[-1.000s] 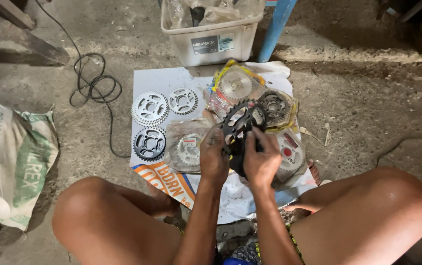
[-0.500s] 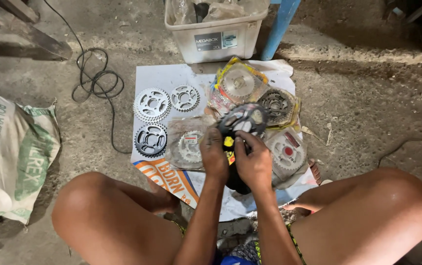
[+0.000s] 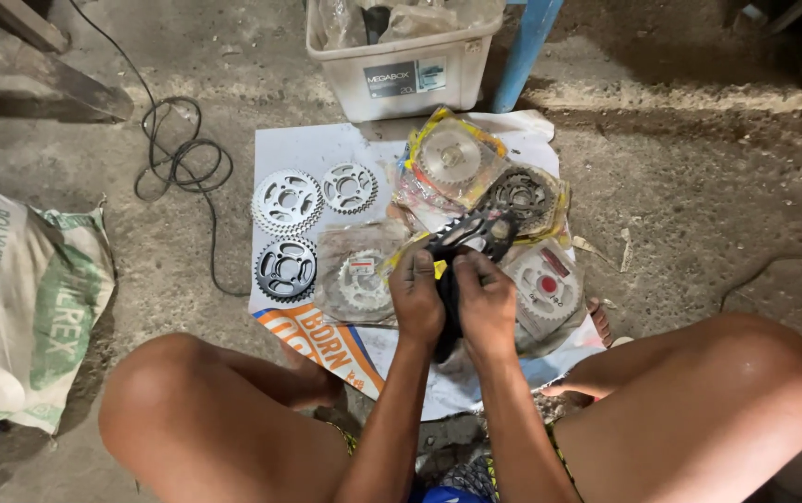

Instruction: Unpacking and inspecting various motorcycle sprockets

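Now both hands, L (image 3: 417, 300) & R (image 3: 486, 303), fingers clamped on black sprocket (image 3: 469, 233).

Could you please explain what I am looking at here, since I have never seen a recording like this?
There is no machine here: a person sits on a concrete floor, and a camera worn on their head looks down past their knees at their bare hands. The left hand and right hand together hold a dark toothed sprocket, tilted up from a plastic wrapper. Below them lies a white printed sheet. On it rest two bare silver sprockets and, a black sprocket, and several more sprockets in clear bags. Beyond the sheet stands a pale plastic box. A black cable coils on the left, near a woven sack.
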